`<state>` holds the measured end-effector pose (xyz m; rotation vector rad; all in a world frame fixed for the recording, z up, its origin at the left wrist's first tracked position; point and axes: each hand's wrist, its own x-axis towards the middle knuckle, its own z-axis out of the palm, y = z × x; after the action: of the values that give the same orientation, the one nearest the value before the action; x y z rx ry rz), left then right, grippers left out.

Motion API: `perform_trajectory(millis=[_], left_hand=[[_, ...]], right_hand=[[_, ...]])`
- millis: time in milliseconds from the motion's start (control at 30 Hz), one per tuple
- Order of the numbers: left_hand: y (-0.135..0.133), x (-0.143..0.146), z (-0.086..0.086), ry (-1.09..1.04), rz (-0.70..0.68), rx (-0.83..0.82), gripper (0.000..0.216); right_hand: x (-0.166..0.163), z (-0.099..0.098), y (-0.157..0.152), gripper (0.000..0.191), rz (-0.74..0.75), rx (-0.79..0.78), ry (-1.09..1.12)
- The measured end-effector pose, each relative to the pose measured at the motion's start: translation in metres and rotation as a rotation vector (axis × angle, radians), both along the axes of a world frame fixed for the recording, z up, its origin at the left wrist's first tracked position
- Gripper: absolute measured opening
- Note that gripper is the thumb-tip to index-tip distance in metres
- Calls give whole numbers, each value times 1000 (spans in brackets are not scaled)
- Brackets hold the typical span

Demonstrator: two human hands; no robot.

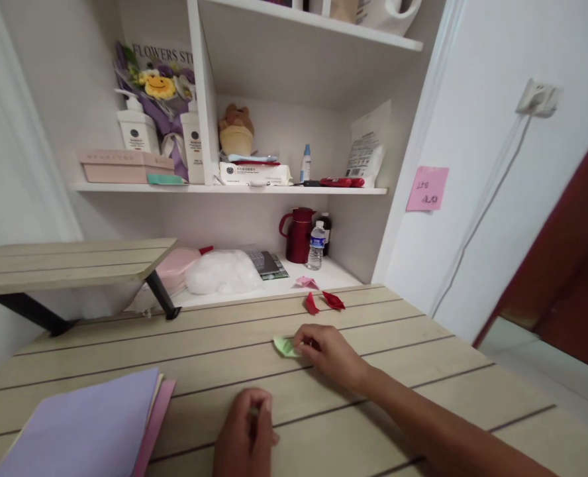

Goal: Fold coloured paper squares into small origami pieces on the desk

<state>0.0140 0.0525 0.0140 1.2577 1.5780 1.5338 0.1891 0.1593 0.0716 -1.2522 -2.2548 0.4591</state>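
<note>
My right hand reaches forward over the wooden table, its fingertips pinched on a small folded green paper piece that lies on the tabletop. My left hand rests near the front edge, curled into a loose fist; whether it holds anything is hidden. Two red folded paper pieces lie further back on the table, with a pink folded piece just behind them. A stack of purple and pink paper sheets lies at the front left, close to my left hand.
A low wooden riser stands at the back left. Behind the table, an alcove holds a red jug, a water bottle, a white plastic bag and a shelf with bottles and boxes. A pink sticky note hangs on the right wall.
</note>
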Motion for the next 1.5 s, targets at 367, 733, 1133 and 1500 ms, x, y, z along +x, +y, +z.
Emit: perform_trajectory(millis=[367, 733, 1133, 1500], left_hand=[[-9, 1, 18, 157, -29, -26, 49], [-10, 10, 22, 373, -97, -123, 30], [-11, 14, 26, 757, -89, -224, 18], [-14, 17, 31, 941, -28, -248, 28]], right_hand=[[48, -19, -89, 27, 192, -73, 215], [34, -31, -84, 29, -14, -156, 303], [39, -35, -85, 21, 157, 24, 243], [40, -34, -86, 16, 211, 101, 110]])
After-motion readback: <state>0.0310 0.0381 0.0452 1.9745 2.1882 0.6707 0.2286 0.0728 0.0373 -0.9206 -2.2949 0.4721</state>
